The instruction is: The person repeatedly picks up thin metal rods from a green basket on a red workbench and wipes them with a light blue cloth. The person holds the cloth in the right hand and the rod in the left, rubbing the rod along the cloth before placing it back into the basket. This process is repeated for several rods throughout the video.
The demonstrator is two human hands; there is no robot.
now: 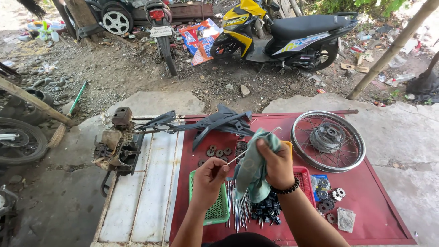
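A: Where do we have the spoke?

B: Left hand (pixel 208 176) pinches the near end of the thin metal spoke (pixel 238 157). Right hand (pixel 275 165) is closed around the teal cloth (pixel 250 171), wrapped on the spoke's middle. We hold both above the red table (pixel 379 201).

A: What's under us?

B: Green basket (pixel 215 212) below the left hand, red basket (pixel 305 179) by the right wrist, a bundle of spokes (pixel 238 206) between them. Spoked wheel rim (pixel 328 141) lies flat to the right, sprockets (pixel 329 196) near it. Old engine (pixel 116 146) sits on the white panel (pixel 146 192) to the left.
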